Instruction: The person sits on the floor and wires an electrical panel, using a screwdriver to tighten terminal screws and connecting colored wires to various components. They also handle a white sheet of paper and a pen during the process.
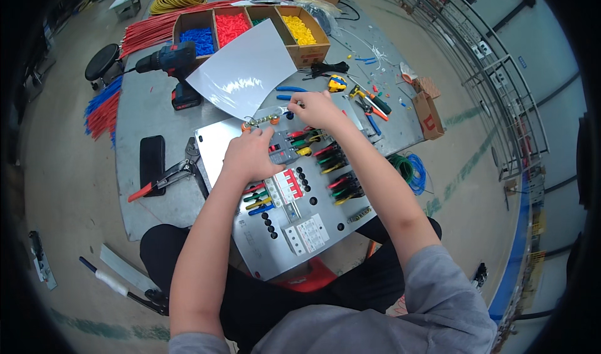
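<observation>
A silver metal mounting panel (260, 257) lies tilted over the table's near edge and my lap. Near its far edge, a brass terminal bar (260, 122) sits on orange insulators. My left hand (250, 153) rests over the panel with its thumb spread beside a grey circuit breaker (283, 146) and its fingertips at the bar. My right hand (315, 111) pinches something small and partly hidden at the bar's right end. Red, green and yellow wires (305, 138) leave the grey breaker. Closer to me are a white breaker with red levers (292, 184) and a white module (307, 234).
Beyond the panel lie a white sheet (247, 69), a cordless drill (177, 66) and a divided cardboard box (313, 55) of coloured caps. Crimping pliers (169, 175) lie on a black phone (152, 157) at left. A tape measure (337, 83) and hand tools (370, 107) lie right.
</observation>
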`<state>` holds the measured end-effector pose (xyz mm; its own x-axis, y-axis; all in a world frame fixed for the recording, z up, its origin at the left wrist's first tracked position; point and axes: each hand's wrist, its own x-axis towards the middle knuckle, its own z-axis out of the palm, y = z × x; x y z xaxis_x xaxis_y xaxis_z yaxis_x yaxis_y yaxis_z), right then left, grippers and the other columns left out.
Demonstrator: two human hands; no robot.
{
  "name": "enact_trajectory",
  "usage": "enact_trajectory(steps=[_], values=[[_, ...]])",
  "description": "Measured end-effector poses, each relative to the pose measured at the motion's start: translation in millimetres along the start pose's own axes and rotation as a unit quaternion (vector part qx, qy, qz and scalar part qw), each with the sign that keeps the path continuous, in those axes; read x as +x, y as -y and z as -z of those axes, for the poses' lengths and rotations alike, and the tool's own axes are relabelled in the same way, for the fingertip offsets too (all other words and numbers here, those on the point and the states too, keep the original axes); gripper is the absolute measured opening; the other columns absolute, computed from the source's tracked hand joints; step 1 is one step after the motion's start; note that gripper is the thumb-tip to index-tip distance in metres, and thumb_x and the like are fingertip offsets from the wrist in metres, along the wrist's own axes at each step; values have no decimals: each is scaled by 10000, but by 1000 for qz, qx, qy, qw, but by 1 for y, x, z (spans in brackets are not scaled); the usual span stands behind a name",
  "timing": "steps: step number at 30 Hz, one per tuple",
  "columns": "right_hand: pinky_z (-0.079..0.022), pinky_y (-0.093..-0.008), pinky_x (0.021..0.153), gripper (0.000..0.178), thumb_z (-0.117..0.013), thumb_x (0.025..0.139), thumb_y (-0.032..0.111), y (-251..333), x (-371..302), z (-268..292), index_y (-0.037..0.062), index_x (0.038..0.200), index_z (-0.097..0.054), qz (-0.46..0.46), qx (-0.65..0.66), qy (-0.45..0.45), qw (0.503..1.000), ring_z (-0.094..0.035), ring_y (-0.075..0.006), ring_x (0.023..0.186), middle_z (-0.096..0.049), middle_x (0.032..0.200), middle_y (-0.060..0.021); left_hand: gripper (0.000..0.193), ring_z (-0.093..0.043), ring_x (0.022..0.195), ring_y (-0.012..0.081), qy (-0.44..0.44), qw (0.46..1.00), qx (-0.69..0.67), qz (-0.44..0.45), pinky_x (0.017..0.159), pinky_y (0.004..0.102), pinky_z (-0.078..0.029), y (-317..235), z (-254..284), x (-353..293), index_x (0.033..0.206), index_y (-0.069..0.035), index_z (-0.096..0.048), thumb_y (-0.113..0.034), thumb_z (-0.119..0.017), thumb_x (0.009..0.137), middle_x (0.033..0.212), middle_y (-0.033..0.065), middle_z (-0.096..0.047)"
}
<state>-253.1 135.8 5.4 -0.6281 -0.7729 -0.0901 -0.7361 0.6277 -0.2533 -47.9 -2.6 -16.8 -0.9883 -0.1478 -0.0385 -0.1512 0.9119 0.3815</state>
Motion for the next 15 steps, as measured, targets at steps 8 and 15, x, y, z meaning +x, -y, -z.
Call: enact_trajectory(steps=[8, 15], values=[[-454, -479, 947, 235, -672, 1004, 371, -22, 38, -1, 175, 1073, -783, 112, -53, 32, 992, -714, -318, 968, -774, 949, -117, 817, -686, 1176, 321, 20, 999, -9, -30, 969, 444, -564, 4, 0, 4, 1347, -67, -593, -545, -841, 733, 1222, 144, -698], [-541, -502, 784, 254, -679, 996, 379, -15, 46, 3, 133, 1053, -708, 108, -5, 76, 991, -719, -364, 938, -755, 927, -137, 799, -689, 1148, 317, -2, 1000, -3, -29, 954, 444, -562, 4, -1, 3, 1312, -68, -608, -541, -852, 717, 1190, 135, -701]])
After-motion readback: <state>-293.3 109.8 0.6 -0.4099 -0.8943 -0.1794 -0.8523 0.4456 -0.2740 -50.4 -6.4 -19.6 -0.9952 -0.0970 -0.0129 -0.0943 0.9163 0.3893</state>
